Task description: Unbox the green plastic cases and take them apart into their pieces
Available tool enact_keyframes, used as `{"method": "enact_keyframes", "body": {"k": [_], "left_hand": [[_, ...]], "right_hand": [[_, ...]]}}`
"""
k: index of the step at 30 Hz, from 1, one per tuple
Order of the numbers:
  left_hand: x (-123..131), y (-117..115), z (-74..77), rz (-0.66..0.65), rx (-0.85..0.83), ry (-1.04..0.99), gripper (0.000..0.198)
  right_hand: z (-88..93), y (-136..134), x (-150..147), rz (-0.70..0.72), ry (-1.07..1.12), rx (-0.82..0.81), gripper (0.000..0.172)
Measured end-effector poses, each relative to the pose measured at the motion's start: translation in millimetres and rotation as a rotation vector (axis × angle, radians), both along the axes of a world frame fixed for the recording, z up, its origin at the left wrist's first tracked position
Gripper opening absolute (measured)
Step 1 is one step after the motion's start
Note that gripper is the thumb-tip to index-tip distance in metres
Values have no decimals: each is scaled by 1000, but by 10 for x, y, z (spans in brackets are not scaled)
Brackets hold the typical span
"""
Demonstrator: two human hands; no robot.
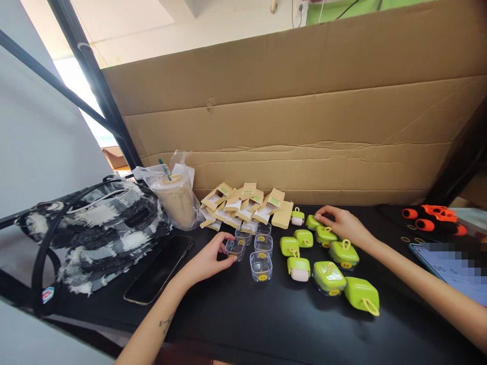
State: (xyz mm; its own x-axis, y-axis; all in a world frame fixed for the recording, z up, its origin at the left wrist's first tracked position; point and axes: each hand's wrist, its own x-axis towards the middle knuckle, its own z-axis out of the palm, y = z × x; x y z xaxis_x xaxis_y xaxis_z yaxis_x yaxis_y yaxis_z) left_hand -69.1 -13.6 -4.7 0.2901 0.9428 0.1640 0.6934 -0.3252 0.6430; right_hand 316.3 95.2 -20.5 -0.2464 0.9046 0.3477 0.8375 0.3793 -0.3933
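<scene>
The person's left hand (211,257) pinches a clear container (236,250) between thumb and fingers, at the left edge of a small group of such containers on the black tabletop (243,314). Four other clear containers (261,266) stand just beside it, with yellow stickers showing on several.

The right hand (344,226) reaches in from the other side, its fingertips touching a green lid (313,222) at the far end of the green pieces; whether they grip it or merely rest on it cannot be told. Nearer the person are more green pieces (361,293) with pale loops (at least two sit on clear bases with stickers of their own), and a green-and-white piece (299,269) lies on the side facing the clear containers.

Behind the containers is a pile of small cardboard boxes (249,200). Further left come a bagged drink cup (175,198), a dark phone (160,269) and a shaggy black-and-white bag (114,238). An orange-and-black toy car (437,218) and a lit screen (449,271), partly pixelated, lie beyond the right forearm. A large cardboard sheet (281,121) rises along the back.
</scene>
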Motion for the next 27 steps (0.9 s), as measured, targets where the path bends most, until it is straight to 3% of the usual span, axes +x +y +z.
{"method": "enact_keyframes", "body": {"k": [12, 18, 23, 27], "left_hand": [[-5, 4, -21, -7, 25, 15, 36], [15, -8, -19, -3, 58, 29, 35], [24, -38, -20, 18, 145, 27, 49], [122, -81, 39, 68, 296, 7, 37]], "right_hand": [[-6, 5, 9, 30, 24, 8, 22], [18, 51, 19, 122, 57, 45, 23], [286, -186, 11, 255, 83, 111, 32], [570, -632, -62, 507, -23, -69, 29]]}}
